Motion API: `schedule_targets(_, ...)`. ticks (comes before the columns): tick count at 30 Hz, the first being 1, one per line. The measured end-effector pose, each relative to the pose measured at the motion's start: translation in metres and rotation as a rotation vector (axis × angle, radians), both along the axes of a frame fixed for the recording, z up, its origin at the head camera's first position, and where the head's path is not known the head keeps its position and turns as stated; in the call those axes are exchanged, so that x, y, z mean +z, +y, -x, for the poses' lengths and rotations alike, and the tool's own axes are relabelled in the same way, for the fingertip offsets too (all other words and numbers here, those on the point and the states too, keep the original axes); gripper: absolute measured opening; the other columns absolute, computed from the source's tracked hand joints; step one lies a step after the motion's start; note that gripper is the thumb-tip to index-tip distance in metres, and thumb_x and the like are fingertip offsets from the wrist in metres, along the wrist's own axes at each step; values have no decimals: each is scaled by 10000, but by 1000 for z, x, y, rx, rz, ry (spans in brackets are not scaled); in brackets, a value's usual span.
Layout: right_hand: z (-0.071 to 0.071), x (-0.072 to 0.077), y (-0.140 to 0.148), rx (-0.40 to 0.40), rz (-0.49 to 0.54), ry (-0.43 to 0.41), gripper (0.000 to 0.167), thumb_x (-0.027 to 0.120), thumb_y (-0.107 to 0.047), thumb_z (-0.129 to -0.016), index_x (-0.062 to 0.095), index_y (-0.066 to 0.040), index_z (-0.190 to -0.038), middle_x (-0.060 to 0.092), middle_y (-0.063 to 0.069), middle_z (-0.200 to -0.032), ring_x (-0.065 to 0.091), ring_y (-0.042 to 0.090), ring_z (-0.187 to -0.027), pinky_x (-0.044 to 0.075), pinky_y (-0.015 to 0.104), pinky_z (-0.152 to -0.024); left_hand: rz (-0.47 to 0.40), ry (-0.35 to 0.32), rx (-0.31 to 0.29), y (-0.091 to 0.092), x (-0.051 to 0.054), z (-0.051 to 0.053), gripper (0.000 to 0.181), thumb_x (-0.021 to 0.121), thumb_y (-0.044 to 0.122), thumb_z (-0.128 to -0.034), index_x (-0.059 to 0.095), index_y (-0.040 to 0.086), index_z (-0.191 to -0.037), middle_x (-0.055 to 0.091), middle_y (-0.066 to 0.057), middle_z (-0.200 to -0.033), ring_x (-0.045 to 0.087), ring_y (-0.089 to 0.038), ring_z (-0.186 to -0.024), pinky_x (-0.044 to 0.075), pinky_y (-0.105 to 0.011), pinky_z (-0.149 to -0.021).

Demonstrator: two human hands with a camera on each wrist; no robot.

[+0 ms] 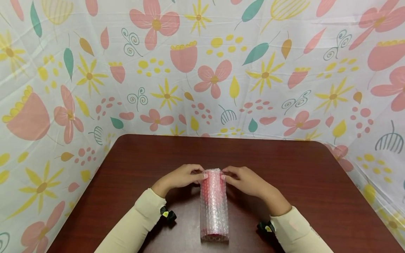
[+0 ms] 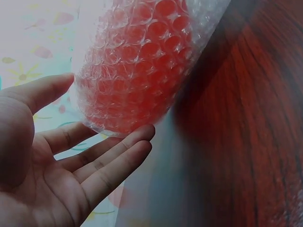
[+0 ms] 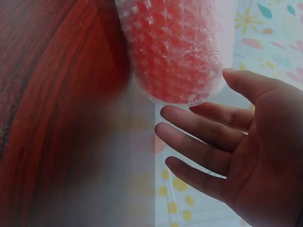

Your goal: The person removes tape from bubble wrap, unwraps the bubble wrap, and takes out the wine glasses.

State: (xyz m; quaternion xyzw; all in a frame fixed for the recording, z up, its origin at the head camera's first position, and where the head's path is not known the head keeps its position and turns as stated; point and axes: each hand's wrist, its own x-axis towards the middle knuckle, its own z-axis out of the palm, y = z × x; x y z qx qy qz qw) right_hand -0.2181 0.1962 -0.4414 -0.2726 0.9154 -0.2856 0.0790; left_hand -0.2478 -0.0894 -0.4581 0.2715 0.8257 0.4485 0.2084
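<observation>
A long parcel in clear bubble wrap (image 1: pixel 214 207) lies on the table, with its length running away from me. Something red shows through its far part, and a little red also at the near end; what it is cannot be made out. My left hand (image 1: pixel 181 177) pinches the far left corner of the wrap, thumb on top and fingers behind. At the far right corner, my right hand (image 1: pixel 248 180) pinches the wrap the same way. Both wrist views show the bubble wrap (image 2: pixel 142 66) between thumb and index finger, with the other fingers spread loosely below the edge.
The dark red-brown wooden table (image 1: pixel 142 154) has rounded far corners. Behind and beside it hangs a white cloth (image 1: pixel 218 116) printed with flowers and leaves. Black wrist straps (image 1: pixel 167 215) sit by the cream sleeves (image 1: pixel 133 221).
</observation>
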Motion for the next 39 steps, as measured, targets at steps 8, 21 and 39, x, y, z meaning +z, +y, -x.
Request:
schedule_targets(8,2,9,-1,-67,60,57,330,605,-443,-1003,670,-229,-1246,726,-96,-1050,676,74,-975,561,379,-894,-25,38,41,-2,9,2,305,622,461,-985,676,189,-1113,697,2,-1080,705,-195,-968,571,-388,-866)
schedule_targets(21,3,15,-5,-162,169,21,381,606,-423,-1007,609,-176,-1296,741,16,-1112,700,136,-966,580,362,-840,-85,100,130,-2,23,7,230,694,407,-951,663,195,-1035,657,6,-1044,612,-139,-965,513,-306,-819)
schedule_targets(39,4,25,-21,-234,440,-106,540,600,-424,-1009,447,-123,-1432,625,164,-1320,701,274,-1039,608,468,-791,-305,156,307,12,32,9,338,723,358,-939,624,217,-1230,596,-15,-1251,639,-219,-1095,566,-345,-863)
